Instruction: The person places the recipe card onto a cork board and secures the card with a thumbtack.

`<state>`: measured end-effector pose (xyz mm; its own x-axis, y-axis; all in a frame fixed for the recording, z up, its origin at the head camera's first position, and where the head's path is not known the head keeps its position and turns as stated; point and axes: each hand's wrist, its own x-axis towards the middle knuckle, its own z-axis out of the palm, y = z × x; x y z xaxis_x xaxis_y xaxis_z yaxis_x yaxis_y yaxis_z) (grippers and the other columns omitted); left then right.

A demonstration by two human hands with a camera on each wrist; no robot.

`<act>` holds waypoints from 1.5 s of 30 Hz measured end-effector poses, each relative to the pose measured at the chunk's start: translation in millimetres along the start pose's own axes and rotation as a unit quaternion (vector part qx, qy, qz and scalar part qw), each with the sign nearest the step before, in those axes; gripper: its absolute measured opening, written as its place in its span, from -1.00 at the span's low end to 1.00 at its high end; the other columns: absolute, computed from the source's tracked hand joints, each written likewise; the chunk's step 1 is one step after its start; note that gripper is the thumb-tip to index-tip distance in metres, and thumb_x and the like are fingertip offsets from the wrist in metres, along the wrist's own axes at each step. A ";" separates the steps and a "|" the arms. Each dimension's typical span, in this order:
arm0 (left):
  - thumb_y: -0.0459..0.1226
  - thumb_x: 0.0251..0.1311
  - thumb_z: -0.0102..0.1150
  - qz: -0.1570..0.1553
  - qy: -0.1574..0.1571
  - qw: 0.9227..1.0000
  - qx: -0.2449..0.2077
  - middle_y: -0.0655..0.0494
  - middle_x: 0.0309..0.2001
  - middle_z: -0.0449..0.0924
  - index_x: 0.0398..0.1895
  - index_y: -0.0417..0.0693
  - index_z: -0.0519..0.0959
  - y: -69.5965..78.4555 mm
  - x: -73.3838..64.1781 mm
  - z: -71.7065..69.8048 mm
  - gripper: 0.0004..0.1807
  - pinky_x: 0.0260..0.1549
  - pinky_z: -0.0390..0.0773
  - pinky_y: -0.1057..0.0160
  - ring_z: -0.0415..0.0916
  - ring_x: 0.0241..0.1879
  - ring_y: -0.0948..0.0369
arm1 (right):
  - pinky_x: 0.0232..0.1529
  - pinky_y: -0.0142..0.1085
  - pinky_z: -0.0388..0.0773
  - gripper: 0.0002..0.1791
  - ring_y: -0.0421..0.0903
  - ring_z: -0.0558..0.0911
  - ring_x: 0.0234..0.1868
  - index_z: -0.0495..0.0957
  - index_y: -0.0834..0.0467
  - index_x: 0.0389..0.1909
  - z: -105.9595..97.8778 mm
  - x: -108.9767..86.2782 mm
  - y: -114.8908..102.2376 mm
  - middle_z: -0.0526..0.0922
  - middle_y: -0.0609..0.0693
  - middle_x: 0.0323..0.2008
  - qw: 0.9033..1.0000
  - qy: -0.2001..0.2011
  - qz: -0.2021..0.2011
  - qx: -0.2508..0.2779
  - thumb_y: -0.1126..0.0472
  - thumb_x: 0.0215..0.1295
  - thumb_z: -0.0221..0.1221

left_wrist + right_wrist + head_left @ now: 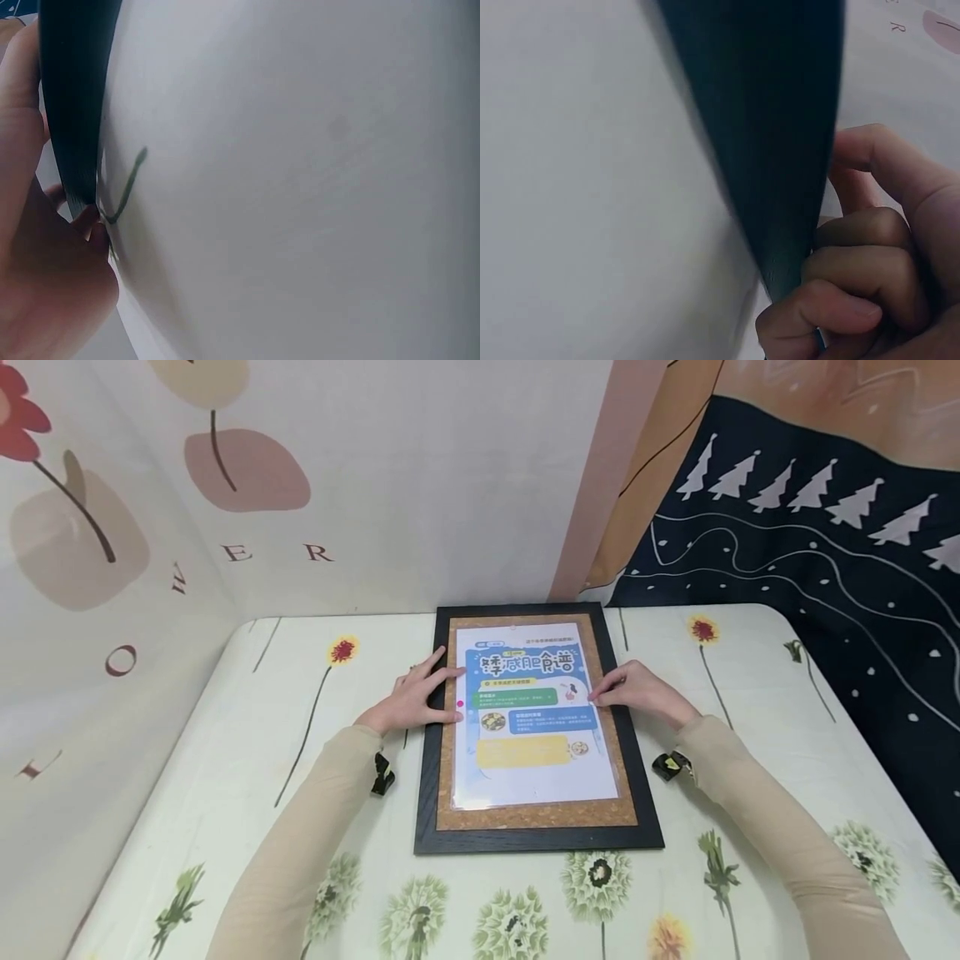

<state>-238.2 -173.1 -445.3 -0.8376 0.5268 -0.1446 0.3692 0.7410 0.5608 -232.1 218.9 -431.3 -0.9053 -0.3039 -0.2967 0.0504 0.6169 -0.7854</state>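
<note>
A printed poster in a clear sleeve lies on a cork board with a black frame. My left hand reaches over the frame's left side with fingers spread, thumb and index fingertips resting at the poster's left edge. Between those two tips a pink round pin head shows. At the poster's right edge my right hand brings thumb and index tips together, its other fingers curled beside the frame in the right wrist view. I cannot tell whether those tips pinch something small.
The framed board lies on a bed-like surface under a flower-printed cloth, its far edge near the pale printed curtain. A dark curtain with white trees hangs at the right. Black wrist cameras sit by both sleeves.
</note>
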 end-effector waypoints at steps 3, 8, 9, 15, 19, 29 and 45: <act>0.12 0.10 0.32 -0.001 -0.001 1.000 0.000 -0.01 0.54 -0.43 0.47 0.16 0.20 0.7 0.8 -0.3 -0.12 0.25 -0.18 -0.27 -0.36 0.48 -0.10 | -0.03 -0.19 0.32 -0.82 0.05 0.50 -0.09 0.71 0.31 -0.24 -0.4 0.2 0.7 0.71 0.14 -0.20 1.000 0.001 -0.005 -0.003 0.28 0.18 0.31; 0.11 0.10 0.33 -0.004 -0.001 1.000 0.000 -0.01 0.54 -0.43 0.47 0.16 0.20 0.3 0.9 -0.2 -0.12 0.26 -0.18 -0.26 -0.36 0.48 -0.10 | 0.00 -0.17 0.30 -0.79 0.05 0.49 -0.03 0.72 0.29 -0.21 -0.1 0.2 2.8 0.71 0.13 -0.16 1.000 0.001 0.008 -0.005 0.23 0.20 0.31; 0.11 0.10 0.33 -0.004 -0.002 1.000 0.000 -0.01 0.54 -0.43 0.47 0.16 0.19 0.3 0.6 -0.3 -0.12 0.26 -0.18 -0.26 -0.36 0.48 -0.10 | 0.00 -0.16 0.30 -0.79 0.05 0.49 -0.03 0.72 0.28 -0.21 0.1 0.2 3.2 0.71 0.13 -0.16 1.000 0.002 0.009 -0.005 0.23 0.20 0.32; 0.11 0.10 0.33 -0.005 -0.003 1.000 -0.002 -0.02 0.54 -0.43 0.47 0.15 0.19 -1.1 -1.0 0.6 -0.11 0.26 -0.19 -0.27 -0.36 0.47 -0.11 | 0.00 -0.16 0.29 -0.79 0.07 0.50 -0.02 0.72 0.28 -0.22 1.2 1.2 5.4 0.71 0.12 -0.18 1.000 0.000 0.003 0.001 0.23 0.19 0.32; 0.11 0.10 0.32 -0.004 -0.002 1.000 -0.002 -0.02 0.54 -0.43 0.47 0.15 0.19 -1.9 -1.8 0.2 -0.12 0.25 -0.18 -0.27 -0.35 0.47 -0.11 | -0.01 -0.17 0.29 -0.77 0.06 0.51 -0.03 0.72 0.30 -0.21 1.3 1.8 5.0 0.72 0.13 -0.19 1.000 -0.004 -0.009 0.003 0.23 0.18 0.33; 0.11 0.09 0.32 0.000 0.000 1.000 0.000 -0.01 0.54 -0.43 0.47 0.15 0.19 -0.9 -1.3 0.3 -0.11 0.25 -0.17 -0.26 -0.35 0.47 -0.11 | 0.12 -0.05 0.21 -0.73 0.11 0.44 0.09 0.70 0.30 -0.13 -4.9 -2.7 4.3 0.69 0.17 -0.10 0.999 -0.027 0.005 0.033 0.21 0.22 0.30; 0.10 0.09 0.33 -0.001 0.001 1.000 -0.004 -0.02 0.54 -0.42 0.46 0.14 0.20 1.6 -0.5 -0.1 -0.12 0.24 -0.17 -0.28 -0.35 0.47 -0.11 | 0.11 -0.04 0.25 -0.73 0.10 0.46 0.08 0.68 0.28 -0.06 -18.2 -16.1 8.0 0.63 0.20 0.02 0.999 -0.028 -0.016 0.024 0.22 0.30 0.23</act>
<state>-237.2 -172.2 -444.3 -0.8390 0.5248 -0.1439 0.3644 0.7382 0.5677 -224.8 242.0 -422.9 -0.8815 -0.3645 -0.3002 0.0434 0.5705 -0.8201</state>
